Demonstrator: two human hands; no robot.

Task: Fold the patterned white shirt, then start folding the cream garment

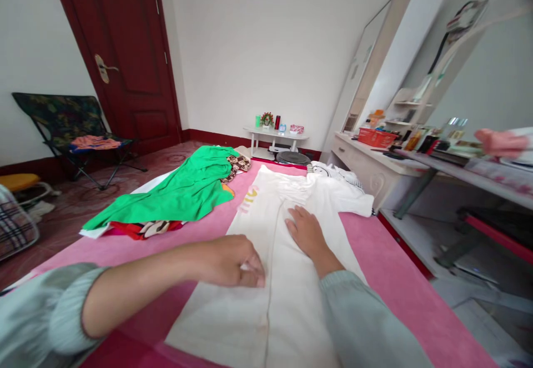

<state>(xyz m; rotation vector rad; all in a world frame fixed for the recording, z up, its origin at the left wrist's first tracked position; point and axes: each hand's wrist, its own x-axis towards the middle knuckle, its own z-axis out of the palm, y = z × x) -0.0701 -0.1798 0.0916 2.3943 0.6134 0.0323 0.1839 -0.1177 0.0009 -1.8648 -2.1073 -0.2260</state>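
A white garment (pixel 266 301) with faint pink lettering lies stretched lengthwise on a pink bed cover (pixel 387 279), one side folded inward along a lengthwise crease. My left hand (pixel 231 260) rests on the folded part near the crease, fingers curled and pinching the white cloth. My right hand (pixel 306 229) lies flat on the garment farther up, fingers stretched out and together, pressing the fabric down.
A green garment (pixel 183 190) lies over other patterned clothes at the bed's left. More white clothes (pixel 337 176) sit at the far right corner. A folding chair (pixel 70 126) stands by the red door (pixel 125 51). A desk (pixel 375 160) with clutter lines the right wall.
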